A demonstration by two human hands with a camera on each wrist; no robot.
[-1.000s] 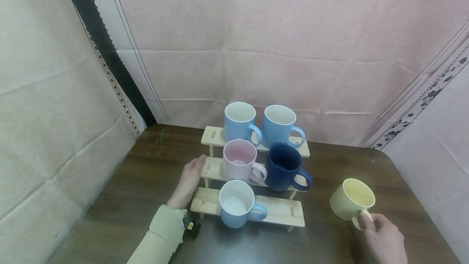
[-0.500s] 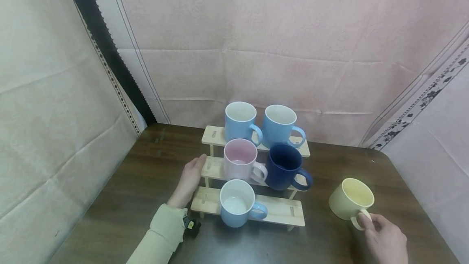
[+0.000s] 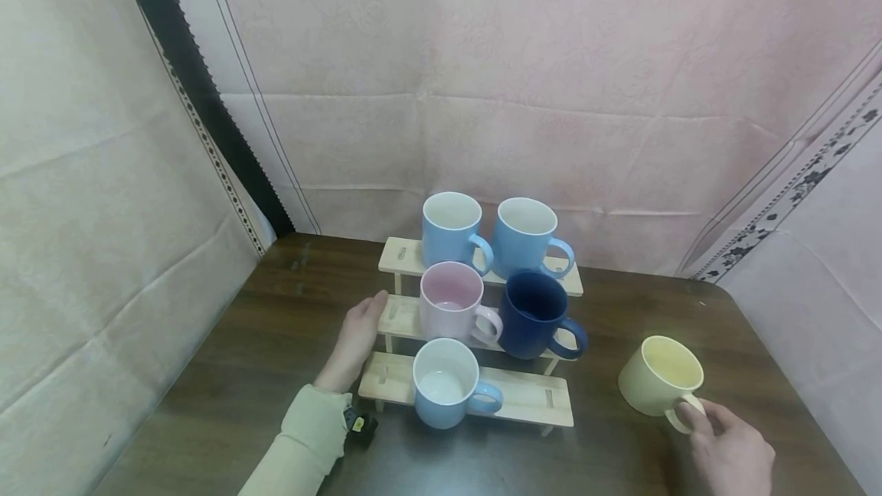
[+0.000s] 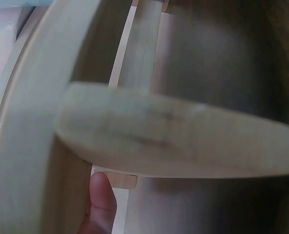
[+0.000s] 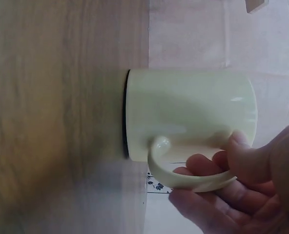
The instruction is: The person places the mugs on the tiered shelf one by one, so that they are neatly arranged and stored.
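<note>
A pale yellow mug (image 3: 658, 374) (image 5: 188, 117) stands on the brown table (image 3: 241, 373) at the right. My right hand (image 3: 733, 450) (image 5: 242, 185) holds its handle (image 5: 183, 175), with fingers through the loop and the thumb on top. My left hand (image 3: 357, 339) rests with straight fingers against the left end of a three-step wooden rack (image 3: 530, 400); one fingertip (image 4: 101, 197) shows by the wood in the left wrist view. The rack carries two light blue mugs (image 3: 451, 228) on top, a pink mug (image 3: 451, 308) and a navy mug (image 3: 537, 314) in the middle, and one light blue mug (image 3: 444, 381) on the lowest step.
Pink cloth walls (image 3: 524, 83) close in the table at the back and on both sides. The right part of the rack's lowest step is bare wood. The table's right rear corner (image 3: 710, 289) lies just beyond the yellow mug.
My right hand has shifted slightly down and right on the yellow mug's handle. The mug and my left hand stay put.
</note>
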